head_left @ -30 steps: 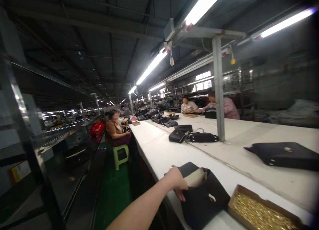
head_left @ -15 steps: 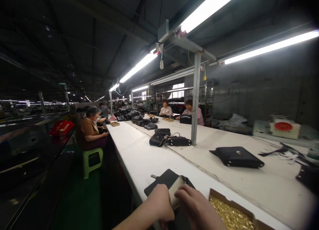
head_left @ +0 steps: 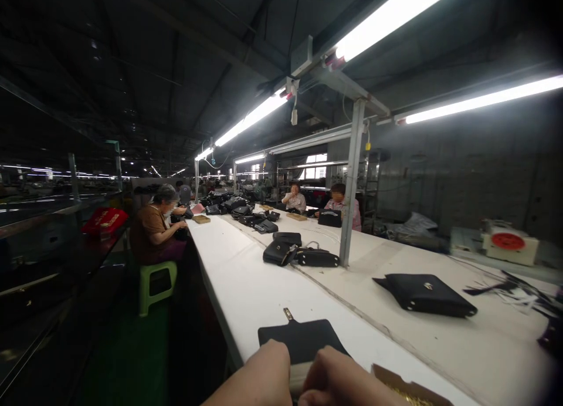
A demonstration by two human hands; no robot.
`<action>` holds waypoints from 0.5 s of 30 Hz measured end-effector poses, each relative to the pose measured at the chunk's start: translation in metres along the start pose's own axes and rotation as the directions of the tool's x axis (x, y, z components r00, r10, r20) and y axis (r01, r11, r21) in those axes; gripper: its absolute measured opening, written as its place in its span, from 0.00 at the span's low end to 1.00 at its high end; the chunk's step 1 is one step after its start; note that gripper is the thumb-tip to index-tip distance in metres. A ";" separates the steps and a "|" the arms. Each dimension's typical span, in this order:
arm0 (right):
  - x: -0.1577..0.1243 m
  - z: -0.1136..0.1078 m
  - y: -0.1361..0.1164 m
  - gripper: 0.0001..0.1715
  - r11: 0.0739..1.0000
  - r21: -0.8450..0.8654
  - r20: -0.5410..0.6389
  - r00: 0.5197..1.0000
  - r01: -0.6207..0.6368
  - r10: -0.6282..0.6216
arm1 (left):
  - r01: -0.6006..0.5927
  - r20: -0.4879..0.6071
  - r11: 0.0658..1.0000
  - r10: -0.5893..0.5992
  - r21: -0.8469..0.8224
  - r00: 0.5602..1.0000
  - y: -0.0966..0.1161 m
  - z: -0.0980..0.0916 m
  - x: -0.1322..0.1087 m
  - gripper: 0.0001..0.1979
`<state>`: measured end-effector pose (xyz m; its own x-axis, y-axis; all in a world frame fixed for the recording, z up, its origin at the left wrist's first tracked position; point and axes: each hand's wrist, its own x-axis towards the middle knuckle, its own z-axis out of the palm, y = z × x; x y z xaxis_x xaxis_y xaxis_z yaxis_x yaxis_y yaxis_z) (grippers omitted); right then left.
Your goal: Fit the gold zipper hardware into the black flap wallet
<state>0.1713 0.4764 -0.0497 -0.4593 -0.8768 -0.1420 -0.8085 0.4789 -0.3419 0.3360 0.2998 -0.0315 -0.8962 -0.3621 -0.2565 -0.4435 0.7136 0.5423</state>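
You're looking at a matt black, seemingly leather bag panel (head_left: 302,341) lying on smooth white tabletop (head_left: 246,277), beside a brown cardboard box (head_left: 413,389) holding shiny brass-coloured fittings.

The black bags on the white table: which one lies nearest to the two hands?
The flat black bag piece with a small metal tab at its far edge. It lies right in front of the left hand and right hand; the other bags lie farther along the table.

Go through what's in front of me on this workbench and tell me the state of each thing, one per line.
Left hand: gripping the black bag piece.
Right hand: closed on it too.
Black bag piece: lying flat.
Cardboard box: open, gold bits inside.
Black handbag: closed, lying flat.
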 end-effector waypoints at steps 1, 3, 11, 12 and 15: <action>0.002 0.001 -0.001 0.07 1.000 0.014 0.003 1.000 -0.008 0.008 | -0.008 -0.015 1.000 0.008 0.006 1.000 -0.004 0.001 -0.001 0.22; 0.006 0.002 -0.002 0.08 1.000 0.024 -0.003 1.000 -0.015 0.015 | -0.024 -0.023 1.000 0.025 0.017 0.999 -0.008 0.003 -0.001 0.22; 0.014 0.003 0.001 0.07 0.998 -0.060 0.014 1.000 0.005 -0.004 | -0.070 0.034 0.997 0.069 0.029 0.997 0.007 0.007 0.019 0.19; 0.015 0.002 0.000 0.07 0.997 -0.077 0.008 1.000 0.011 -0.010 | -0.074 0.039 0.997 0.072 0.029 0.997 0.009 0.006 0.019 0.19; 0.013 -0.001 -0.003 0.06 0.991 -0.127 -0.012 0.999 0.035 -0.037 | -0.085 0.047 0.996 0.084 0.027 0.995 0.011 0.005 0.018 0.19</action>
<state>0.1673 0.4639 -0.0495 -0.4335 -0.8935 -0.1176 -0.8645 0.4491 -0.2256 0.3148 0.3040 -0.0348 -0.9298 -0.2724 -0.2474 -0.3658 0.7575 0.5407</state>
